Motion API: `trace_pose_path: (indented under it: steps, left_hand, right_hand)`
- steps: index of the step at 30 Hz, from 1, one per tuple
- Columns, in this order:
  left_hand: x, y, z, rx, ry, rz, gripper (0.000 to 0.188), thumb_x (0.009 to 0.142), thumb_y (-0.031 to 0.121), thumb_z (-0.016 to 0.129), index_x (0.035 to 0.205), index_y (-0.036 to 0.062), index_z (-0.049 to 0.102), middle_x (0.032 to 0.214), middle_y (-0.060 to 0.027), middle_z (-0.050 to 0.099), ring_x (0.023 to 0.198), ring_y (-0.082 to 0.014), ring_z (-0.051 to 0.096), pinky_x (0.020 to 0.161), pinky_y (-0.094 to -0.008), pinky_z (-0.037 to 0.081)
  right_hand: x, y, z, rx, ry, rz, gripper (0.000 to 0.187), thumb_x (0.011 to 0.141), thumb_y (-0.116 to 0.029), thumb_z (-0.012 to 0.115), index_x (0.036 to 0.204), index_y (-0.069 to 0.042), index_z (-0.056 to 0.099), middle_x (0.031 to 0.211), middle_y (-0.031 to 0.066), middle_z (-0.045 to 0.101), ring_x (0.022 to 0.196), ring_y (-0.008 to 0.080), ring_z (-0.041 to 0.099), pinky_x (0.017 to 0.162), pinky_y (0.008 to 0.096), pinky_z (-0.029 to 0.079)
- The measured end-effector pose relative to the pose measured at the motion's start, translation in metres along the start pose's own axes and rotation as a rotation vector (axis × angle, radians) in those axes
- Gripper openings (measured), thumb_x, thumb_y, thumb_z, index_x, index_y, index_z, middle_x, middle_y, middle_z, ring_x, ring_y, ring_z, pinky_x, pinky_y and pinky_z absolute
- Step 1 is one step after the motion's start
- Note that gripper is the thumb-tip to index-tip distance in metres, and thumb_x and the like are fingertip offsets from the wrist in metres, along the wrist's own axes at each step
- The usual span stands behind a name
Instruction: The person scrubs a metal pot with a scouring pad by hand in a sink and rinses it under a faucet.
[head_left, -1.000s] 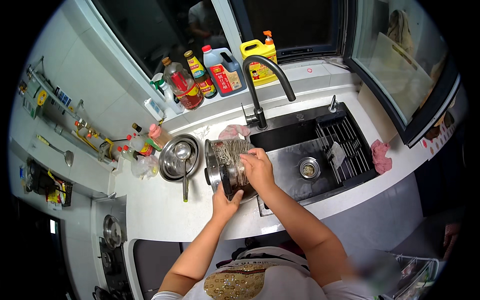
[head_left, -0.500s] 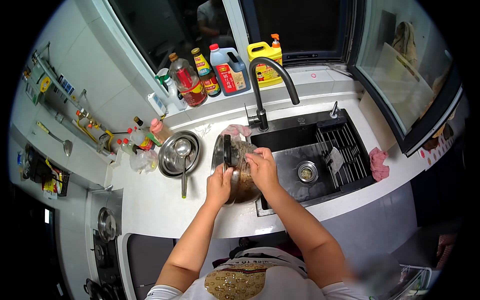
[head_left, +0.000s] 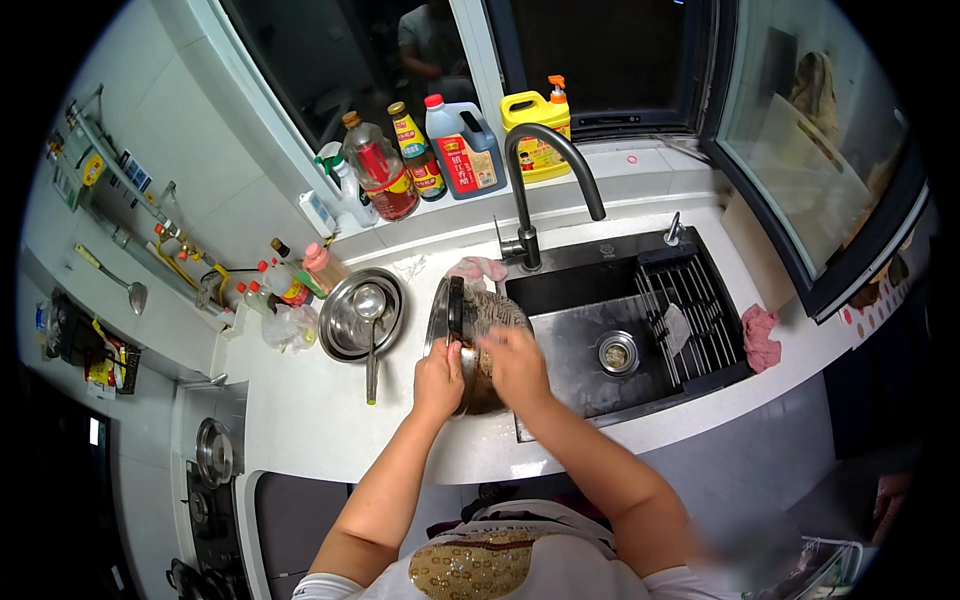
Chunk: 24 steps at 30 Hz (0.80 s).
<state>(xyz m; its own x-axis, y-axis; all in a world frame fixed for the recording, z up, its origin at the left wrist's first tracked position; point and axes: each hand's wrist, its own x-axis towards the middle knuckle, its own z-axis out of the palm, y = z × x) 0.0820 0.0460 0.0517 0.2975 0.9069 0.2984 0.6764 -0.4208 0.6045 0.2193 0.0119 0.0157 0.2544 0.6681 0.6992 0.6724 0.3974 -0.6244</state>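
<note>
A metal pot (head_left: 484, 388) with a black side handle (head_left: 456, 309) is tipped on its side at the counter's edge beside the sink. Its brown-stained surface faces right. My left hand (head_left: 437, 378) is closed on the pot just below the handle, thumb up. Over the stained surface is my right hand (head_left: 515, 365), its fingers smeared by motion. A grey, streaky patch (head_left: 492, 308) shows on the pot above that hand; whether it is a scrubber or wet residue, I cannot tell.
Left of the pot, a ladle (head_left: 370, 330) lies across a steel bowl (head_left: 327, 322). The black sink (head_left: 570, 385) has a tall faucet (head_left: 522, 200) and a drying rack (head_left: 690, 330). Pink cloths (head_left: 760, 340) lie nearby. Bottles (head_left: 465, 155) line the sill beneath an open window (head_left: 790, 150).
My right hand has moved down and slightly left across the pot, and its fingers are now blurred. My left hand keeps its grip. The whole view has shifted slightly.
</note>
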Motion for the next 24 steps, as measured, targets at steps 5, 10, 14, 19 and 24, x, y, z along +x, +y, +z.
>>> trace_pose_path:
  steps: [5, 10, 14, 19, 24]
  left_hand:
    - [-0.003, -0.005, 0.000, 0.020, -0.019, 0.015, 0.028, 0.097, 0.023, 0.045, 0.081, -0.0008, 0.048, 0.066, -0.0279, 0.057, 0.065, -0.0479, 0.057, 0.056, -0.0516, 0.043]
    - [-0.004, -0.004, -0.002, 0.005, -0.045, 0.033, 0.028, 0.097, 0.022, 0.045, 0.083, -0.0021, 0.050, 0.065, -0.0284, 0.056, 0.064, -0.0488, 0.055, 0.056, -0.0521, 0.042]
    - [-0.010, -0.011, -0.003, -0.017, -0.044, 0.032, 0.028, 0.097, 0.021, 0.044, 0.083, -0.0020, 0.050, 0.065, -0.0285, 0.055, 0.064, -0.0493, 0.055, 0.056, -0.0526, 0.041]
    - [-0.011, -0.011, -0.003, -0.015, -0.069, 0.019, 0.028, 0.097, 0.022, 0.044, 0.084, -0.0018, 0.049, 0.065, -0.0282, 0.055, 0.064, -0.0492, 0.055, 0.056, -0.0523, 0.041]
    - [-0.014, -0.012, -0.005, -0.018, -0.069, 0.030, 0.029, 0.097, 0.022, 0.044, 0.083, -0.0021, 0.049, 0.065, -0.0283, 0.055, 0.064, -0.0492, 0.054, 0.055, -0.0524, 0.041]
  right_hand:
    - [-0.026, -0.012, -0.007, 0.058, -0.049, -0.062, 0.019, 0.074, 0.002, 0.060, 0.089, -0.005, 0.070, 0.098, 0.0156, 0.061, 0.088, 0.0343, 0.060, 0.079, 0.0415, 0.050]
    - [0.015, 0.003, 0.004, 0.037, 0.042, 0.014, 0.023, 0.075, 0.005, 0.059, 0.093, -0.004, 0.070, 0.094, 0.0164, 0.062, 0.089, 0.0339, 0.060, 0.077, 0.0398, 0.050]
    - [-0.013, -0.019, -0.002, 0.084, -0.014, -0.063, 0.023, 0.075, 0.004, 0.059, 0.095, -0.003, 0.067, 0.097, 0.0162, 0.060, 0.090, 0.0333, 0.058, 0.077, 0.0397, 0.049]
    - [0.013, -0.016, 0.004, 0.033, -0.026, -0.012, 0.024, 0.074, 0.002, 0.059, 0.097, -0.002, 0.066, 0.099, 0.0155, 0.057, 0.092, 0.0336, 0.057, 0.078, 0.0394, 0.048]
    - [-0.018, -0.027, 0.004, 0.039, -0.012, 0.042, 0.022, 0.075, 0.002, 0.060, 0.097, -0.002, 0.066, 0.098, 0.0163, 0.057, 0.092, 0.0341, 0.057, 0.079, 0.0402, 0.048]
